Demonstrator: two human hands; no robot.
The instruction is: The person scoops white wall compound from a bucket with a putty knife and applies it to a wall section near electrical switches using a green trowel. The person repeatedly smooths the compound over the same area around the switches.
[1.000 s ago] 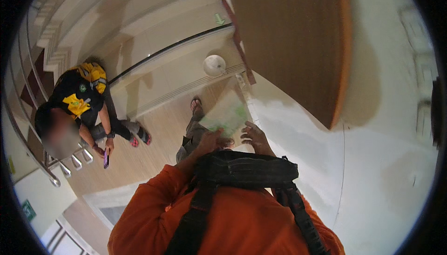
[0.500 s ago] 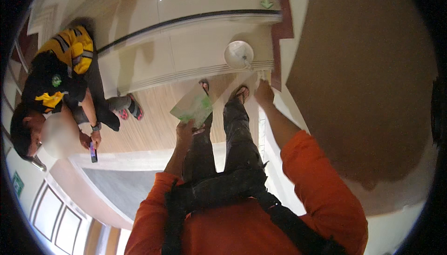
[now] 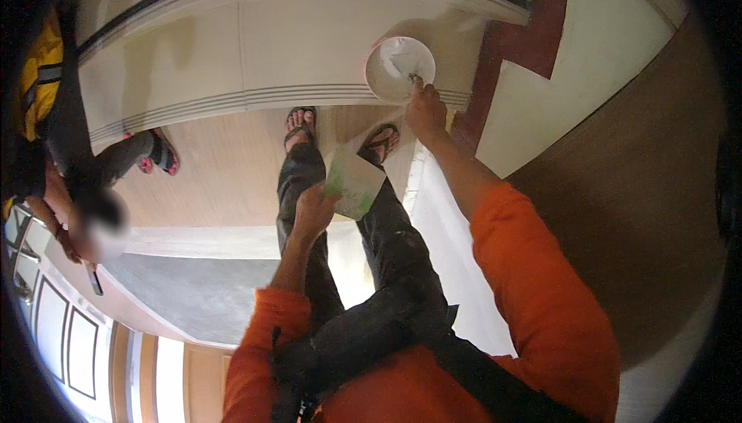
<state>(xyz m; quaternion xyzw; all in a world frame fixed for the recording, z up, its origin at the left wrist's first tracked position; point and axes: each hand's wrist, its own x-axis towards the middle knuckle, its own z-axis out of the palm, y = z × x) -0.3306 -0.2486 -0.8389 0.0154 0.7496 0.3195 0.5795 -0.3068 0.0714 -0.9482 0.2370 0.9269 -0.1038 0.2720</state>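
My left hand grips the edge of a flat, pale, squarish plate with green patches, held in front of my legs. My right hand is wrapped round the handle of a putty knife. The knife's broad blade is inside a round white bucket with a pinkish rim, on the step. White residue coats the bucket's inside. How much is in it I cannot tell.
My sandalled feet are on the wood-look floor at the step's foot. At the left, a person in a yellow and black top holds a phone. A brown wall panel rises at the right, beside a dark red band.
My right hand has moved up to the bucket, and the putty knife's blade is now in it. The plate in my left hand has shifted right and turned. My view has swung right and nearer the step.
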